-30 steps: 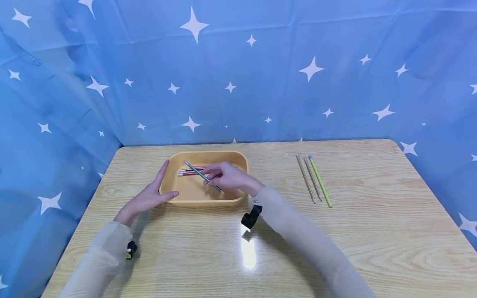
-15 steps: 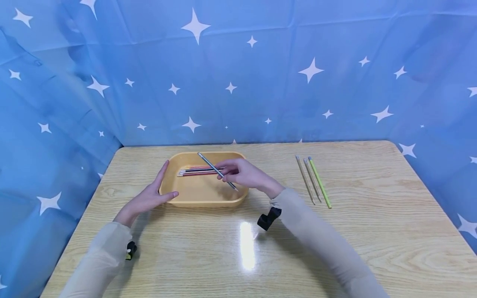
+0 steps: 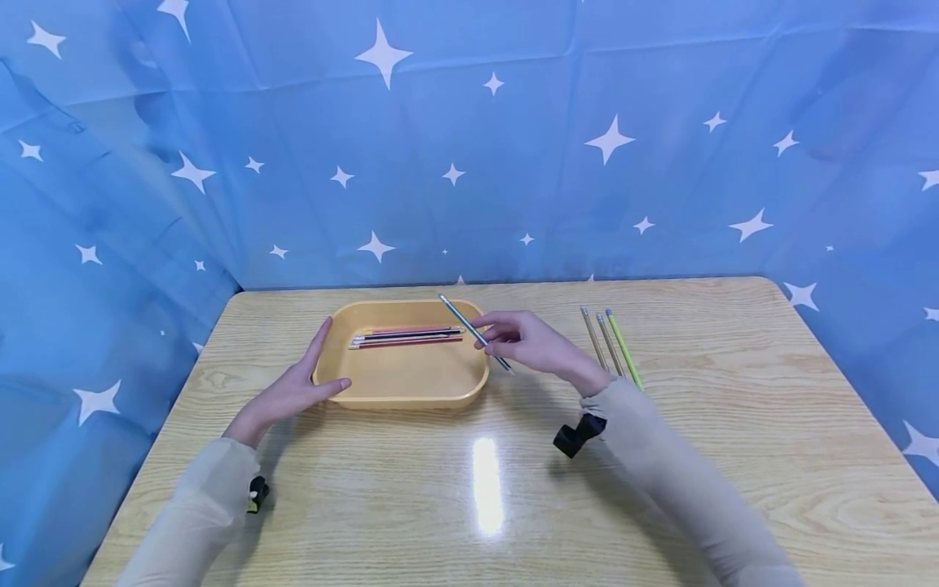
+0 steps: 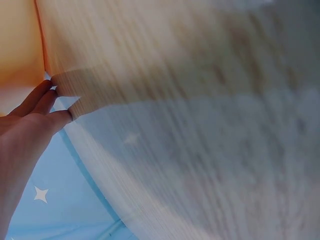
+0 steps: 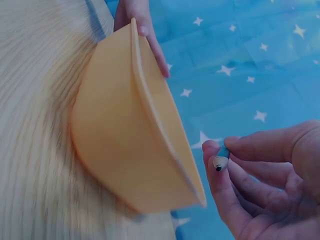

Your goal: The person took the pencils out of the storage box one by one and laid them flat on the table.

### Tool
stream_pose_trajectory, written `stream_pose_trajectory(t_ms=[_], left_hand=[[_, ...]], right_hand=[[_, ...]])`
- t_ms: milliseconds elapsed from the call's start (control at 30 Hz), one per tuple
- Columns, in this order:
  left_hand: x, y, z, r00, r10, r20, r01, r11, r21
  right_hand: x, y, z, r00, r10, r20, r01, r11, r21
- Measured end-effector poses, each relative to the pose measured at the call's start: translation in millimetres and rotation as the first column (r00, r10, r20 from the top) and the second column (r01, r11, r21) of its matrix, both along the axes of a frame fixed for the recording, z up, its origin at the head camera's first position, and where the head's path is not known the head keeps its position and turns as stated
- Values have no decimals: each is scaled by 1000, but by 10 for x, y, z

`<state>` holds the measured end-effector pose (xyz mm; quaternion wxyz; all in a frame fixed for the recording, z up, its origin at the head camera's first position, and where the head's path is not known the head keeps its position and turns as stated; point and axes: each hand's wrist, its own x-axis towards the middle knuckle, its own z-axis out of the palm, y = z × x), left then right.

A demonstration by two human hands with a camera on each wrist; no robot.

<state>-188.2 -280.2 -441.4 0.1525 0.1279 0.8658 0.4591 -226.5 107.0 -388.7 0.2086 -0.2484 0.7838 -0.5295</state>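
My right hand (image 3: 531, 342) pinches a dark blue-green pencil (image 3: 456, 311) between thumb and fingertips, just over the right rim of a yellow-orange tray (image 3: 407, 379). The held pencil slants, its eraser end up to the left and its sharpened tip down to the right. In the right wrist view the pencil's point (image 5: 219, 166) faces the camera. Spread and straight, my left hand (image 3: 293, 387) rests against the tray's left corner, thumb over the near rim. Several pencils (image 3: 407, 341) in red, black and pink lie side by side inside the tray.
Right of the tray, two gold-brown pencils (image 3: 592, 338) and a longer lime-green pencil (image 3: 622, 346) lie on the wooden table (image 3: 734, 408). My right wrist partly covers their lower ends. A blue star-patterned cloth (image 3: 513, 163) hangs behind the table.
My right hand has carried the blue-green pencil rightward from over the tray's middle to its right rim, uncovering the pencils inside. The left hand and tray have stayed put.
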Motion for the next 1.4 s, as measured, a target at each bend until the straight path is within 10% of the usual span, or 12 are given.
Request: stream_pose_trajectory(t_ms=[1400], left_hand=[[-7, -14, -35, 1000, -4, 2, 4, 1000, 9]], right_hand=[[297, 1603, -317, 952, -302, -53, 306, 927, 215]])
